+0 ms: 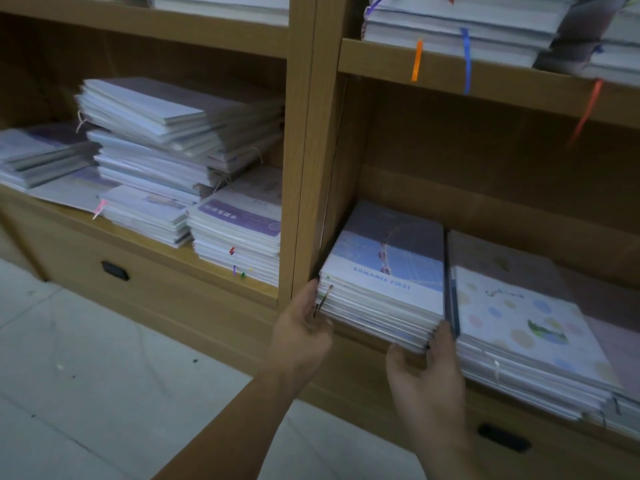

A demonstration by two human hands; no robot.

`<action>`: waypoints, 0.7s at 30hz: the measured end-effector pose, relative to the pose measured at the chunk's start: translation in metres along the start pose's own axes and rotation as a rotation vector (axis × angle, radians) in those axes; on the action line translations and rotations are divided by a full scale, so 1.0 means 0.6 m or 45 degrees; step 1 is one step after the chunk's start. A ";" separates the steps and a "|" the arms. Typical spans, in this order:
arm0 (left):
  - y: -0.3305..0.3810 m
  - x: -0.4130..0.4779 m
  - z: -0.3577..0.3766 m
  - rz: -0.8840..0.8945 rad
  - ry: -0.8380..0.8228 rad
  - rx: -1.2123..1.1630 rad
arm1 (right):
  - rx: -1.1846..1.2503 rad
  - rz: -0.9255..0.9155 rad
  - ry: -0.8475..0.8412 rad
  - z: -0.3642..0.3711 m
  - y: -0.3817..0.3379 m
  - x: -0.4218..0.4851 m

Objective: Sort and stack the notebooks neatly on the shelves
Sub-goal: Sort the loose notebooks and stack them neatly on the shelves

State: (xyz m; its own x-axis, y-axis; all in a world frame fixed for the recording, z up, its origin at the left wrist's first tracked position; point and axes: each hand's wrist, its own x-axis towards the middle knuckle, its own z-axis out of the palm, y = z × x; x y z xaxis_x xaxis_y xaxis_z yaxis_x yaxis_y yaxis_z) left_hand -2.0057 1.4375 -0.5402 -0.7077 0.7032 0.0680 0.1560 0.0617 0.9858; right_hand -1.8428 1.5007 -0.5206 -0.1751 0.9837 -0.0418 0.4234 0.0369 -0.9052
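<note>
Left hand [304,323] and right hand [427,372] grip notebook stack [381,289] just beside divider [306,161].

Drawers [166,299] (dark recessed handles [115,270]) sit above pale tiles [104,358].
</note>
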 end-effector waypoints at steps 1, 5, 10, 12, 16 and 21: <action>0.003 -0.002 -0.001 0.005 -0.011 0.005 | 0.011 0.009 -0.008 0.000 -0.001 -0.002; 0.014 -0.002 -0.006 -0.007 0.020 0.007 | 0.094 0.039 -0.025 -0.003 -0.016 -0.006; 0.026 -0.004 -0.003 0.031 0.071 0.006 | -0.109 -0.158 -0.019 -0.021 -0.055 -0.009; 0.023 -0.001 -0.001 0.055 0.067 0.014 | -0.310 -0.215 -0.051 -0.025 -0.063 -0.004; 0.020 0.003 -0.001 0.053 0.053 0.008 | -0.503 -0.202 -0.042 -0.030 -0.069 -0.005; 0.025 0.005 -0.001 0.030 0.044 0.001 | -0.237 -0.045 -0.068 -0.032 -0.082 0.006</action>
State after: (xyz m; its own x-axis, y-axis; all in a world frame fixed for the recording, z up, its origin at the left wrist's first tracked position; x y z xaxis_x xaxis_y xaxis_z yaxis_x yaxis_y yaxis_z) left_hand -2.0059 1.4397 -0.5251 -0.7275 0.6794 0.0961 0.1729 0.0460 0.9839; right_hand -1.8470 1.5058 -0.4682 -0.2377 0.9706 -0.0387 0.5726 0.1078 -0.8127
